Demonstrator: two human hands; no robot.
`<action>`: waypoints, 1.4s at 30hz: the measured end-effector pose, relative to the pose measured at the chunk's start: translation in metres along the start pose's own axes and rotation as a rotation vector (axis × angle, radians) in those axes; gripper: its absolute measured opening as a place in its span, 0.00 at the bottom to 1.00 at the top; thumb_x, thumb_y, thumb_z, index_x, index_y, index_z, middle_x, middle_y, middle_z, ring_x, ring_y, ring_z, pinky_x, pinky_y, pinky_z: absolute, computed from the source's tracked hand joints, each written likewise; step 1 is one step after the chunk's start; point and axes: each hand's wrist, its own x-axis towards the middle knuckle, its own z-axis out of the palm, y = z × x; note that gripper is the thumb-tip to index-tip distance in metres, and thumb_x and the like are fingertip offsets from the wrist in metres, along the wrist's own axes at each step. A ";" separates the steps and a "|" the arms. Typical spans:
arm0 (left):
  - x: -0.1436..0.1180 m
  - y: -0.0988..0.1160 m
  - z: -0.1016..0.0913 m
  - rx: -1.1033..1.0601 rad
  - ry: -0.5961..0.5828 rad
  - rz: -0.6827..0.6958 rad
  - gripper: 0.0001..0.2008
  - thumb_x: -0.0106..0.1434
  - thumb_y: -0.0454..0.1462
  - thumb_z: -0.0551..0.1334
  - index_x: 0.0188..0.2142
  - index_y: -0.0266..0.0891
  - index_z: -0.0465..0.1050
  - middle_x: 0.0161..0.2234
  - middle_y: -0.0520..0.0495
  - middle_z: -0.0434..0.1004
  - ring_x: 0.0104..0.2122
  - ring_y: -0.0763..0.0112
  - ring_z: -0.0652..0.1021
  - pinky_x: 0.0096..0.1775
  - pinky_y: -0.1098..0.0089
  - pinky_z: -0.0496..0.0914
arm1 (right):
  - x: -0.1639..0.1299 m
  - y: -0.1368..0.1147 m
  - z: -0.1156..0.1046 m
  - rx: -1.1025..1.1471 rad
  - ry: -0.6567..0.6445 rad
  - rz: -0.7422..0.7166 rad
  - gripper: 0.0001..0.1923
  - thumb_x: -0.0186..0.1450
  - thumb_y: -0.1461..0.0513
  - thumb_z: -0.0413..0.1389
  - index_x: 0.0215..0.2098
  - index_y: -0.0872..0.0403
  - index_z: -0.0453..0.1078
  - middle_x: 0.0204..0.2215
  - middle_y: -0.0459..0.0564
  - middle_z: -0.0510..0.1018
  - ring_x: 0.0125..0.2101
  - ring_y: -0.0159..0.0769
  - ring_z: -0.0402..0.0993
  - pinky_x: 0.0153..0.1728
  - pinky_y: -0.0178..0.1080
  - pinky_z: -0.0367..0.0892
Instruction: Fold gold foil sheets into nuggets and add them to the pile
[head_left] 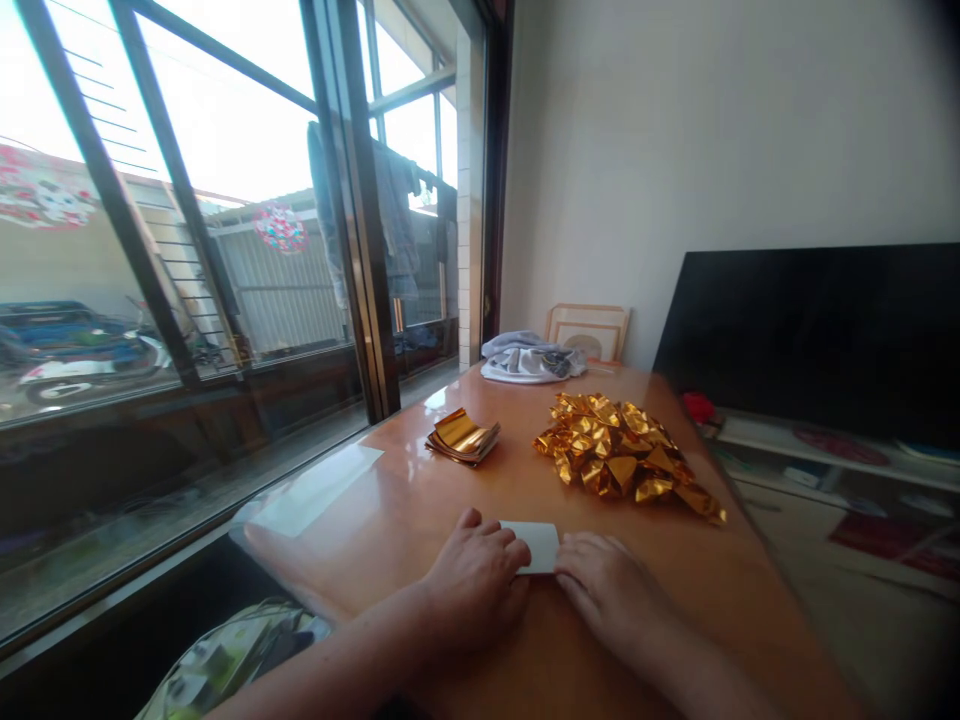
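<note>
A small pale sheet of paper (pixel 538 548) lies near the front of the table, between my two hands. My left hand (pixel 480 562) has its fingers curled over the sheet's left end, the thumb side hidden under the palm. At the right end, my right hand (pixel 600 575) presses its closed fingers on the edge of the paper. Beyond it is a stack of gold foil sheets (pixel 463 438), its top sheet curling up. A heap of folded gold foil pieces (pixel 611 450) lies further to the right.
A grey-white cloth (pixel 531 358) and a wooden frame (pixel 589 330) are at the table's far end. A large white sheet (pixel 319 490) lies at the left edge by the window. A black television screen (pixel 817 340) stands to the right.
</note>
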 end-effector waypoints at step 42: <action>0.014 -0.010 0.007 0.041 0.203 0.085 0.10 0.69 0.37 0.57 0.29 0.43 0.70 0.31 0.51 0.75 0.36 0.63 0.71 0.43 0.57 0.57 | 0.002 -0.009 -0.016 -0.005 0.163 0.032 0.07 0.69 0.58 0.60 0.45 0.49 0.75 0.46 0.47 0.81 0.47 0.40 0.70 0.50 0.43 0.58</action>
